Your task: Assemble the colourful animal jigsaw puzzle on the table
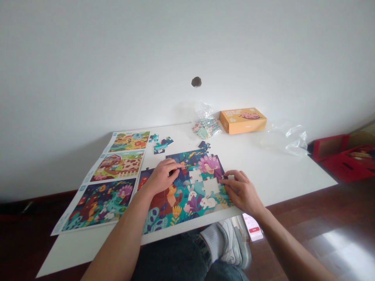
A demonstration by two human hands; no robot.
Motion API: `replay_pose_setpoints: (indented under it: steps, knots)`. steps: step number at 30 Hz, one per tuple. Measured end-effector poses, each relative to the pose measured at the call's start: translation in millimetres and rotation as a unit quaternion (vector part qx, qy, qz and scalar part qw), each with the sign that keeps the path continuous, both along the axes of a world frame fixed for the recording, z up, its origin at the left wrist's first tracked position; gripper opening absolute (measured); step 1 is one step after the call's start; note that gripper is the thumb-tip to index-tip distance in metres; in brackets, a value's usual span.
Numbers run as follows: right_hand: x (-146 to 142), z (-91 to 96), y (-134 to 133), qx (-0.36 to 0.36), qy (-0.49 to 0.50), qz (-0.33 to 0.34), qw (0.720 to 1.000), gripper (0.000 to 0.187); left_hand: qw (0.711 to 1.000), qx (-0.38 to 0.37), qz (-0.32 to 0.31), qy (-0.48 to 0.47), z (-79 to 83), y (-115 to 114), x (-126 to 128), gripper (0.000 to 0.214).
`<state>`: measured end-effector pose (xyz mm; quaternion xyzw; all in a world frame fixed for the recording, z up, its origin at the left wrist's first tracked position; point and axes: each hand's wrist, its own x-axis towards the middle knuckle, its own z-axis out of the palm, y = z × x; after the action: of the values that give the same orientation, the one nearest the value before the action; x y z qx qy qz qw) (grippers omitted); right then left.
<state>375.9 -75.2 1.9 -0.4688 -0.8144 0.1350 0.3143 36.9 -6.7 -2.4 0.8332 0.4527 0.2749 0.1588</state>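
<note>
A colourful, partly joined jigsaw puzzle (190, 195) lies on the white table (278, 168) in front of me, with two white gaps near its middle. My left hand (162, 175) rests on the puzzle's upper left part, fingers curled and pressed on the pieces. My right hand (241, 191) sits at the puzzle's right edge, its fingertips pinching a piece there beside the peacock picture (208, 164). Loose puzzle pieces (161, 144) lie farther back on the table.
A printed sheet with three reference pictures (117, 175) lies to the left. An orange box (243, 120), a clear bag of pieces (206, 125) and an empty plastic bag (288, 136) sit at the back. Red boxes (342, 154) and a phone (253, 228) are on the floor.
</note>
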Motion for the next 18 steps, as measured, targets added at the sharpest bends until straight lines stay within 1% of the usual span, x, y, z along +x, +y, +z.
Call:
replay_pose_setpoints:
  steps: [10, 15, 18]
  knots:
    - [0.6, -0.6, 0.8, -0.006, -0.013, -0.012, 1.0, 0.03, 1.0, 0.008, 0.0, 0.003, -1.2, 0.6, 0.0, 0.025]
    - [1.6, -4.0, 1.8, -0.049, 0.029, -0.032, 0.998, 0.028, 1.0, 0.012, 0.0, 0.004, 0.7, 0.1, 1.2, 0.025]
    - [0.9, -4.2, 2.6, -0.061, 0.036, -0.033, 0.997, 0.026, 1.0, 0.012, 0.002, 0.005, 2.8, -0.9, 2.3, 0.025]
